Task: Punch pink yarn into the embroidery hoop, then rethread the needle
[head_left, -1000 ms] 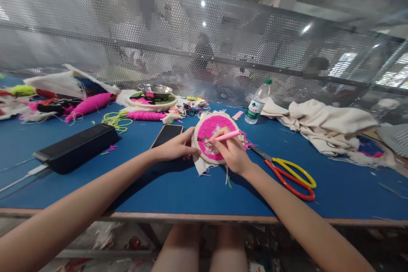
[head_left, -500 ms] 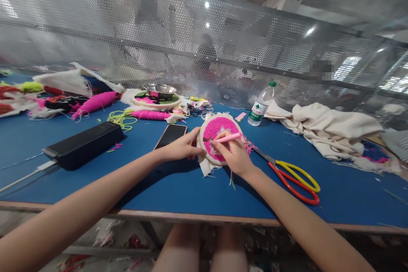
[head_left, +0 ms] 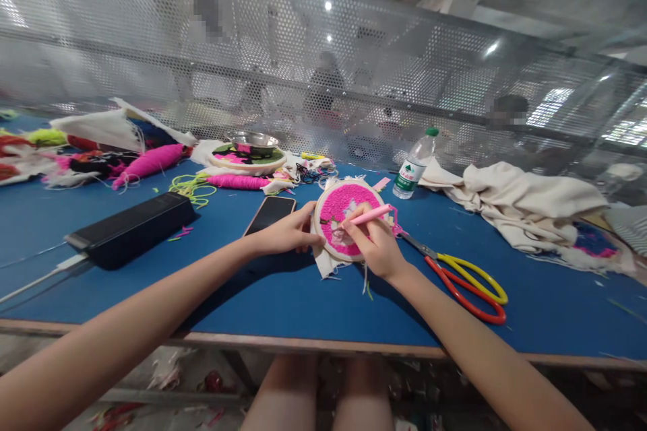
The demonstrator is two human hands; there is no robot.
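Note:
A round embroidery hoop (head_left: 348, 191) with looped pink yarn on its cloth is tilted up above the blue table. My left hand (head_left: 297, 230) grips the hoop's left rim, thumb on the front and fingers partly hidden behind. Pinched in my right hand (head_left: 375, 242) is a pink punch needle (head_left: 371, 215), its tip at the lower middle of the cloth, hidden by my fingers. Pink yarn trails from the tool's rear end. Scissors (head_left: 457, 277) with one red and one yellow handle lie to the right, and a phone (head_left: 271, 214) lies left of the hoop.
A black power bank (head_left: 132, 229) with a white cable sits at the left. Behind are another hoop (head_left: 247, 160), a metal bowl (head_left: 253, 139) and pink yarn (head_left: 154, 165). A water bottle (head_left: 412, 168) and crumpled cloth (head_left: 530, 202) stand right. A perforated metal screen (head_left: 283, 60) borders the table.
My right hand and the punch needle have shifted slightly, the tool's rear end moving right and up. My left hand stays on the hoop. A person behind the screen has moved left.

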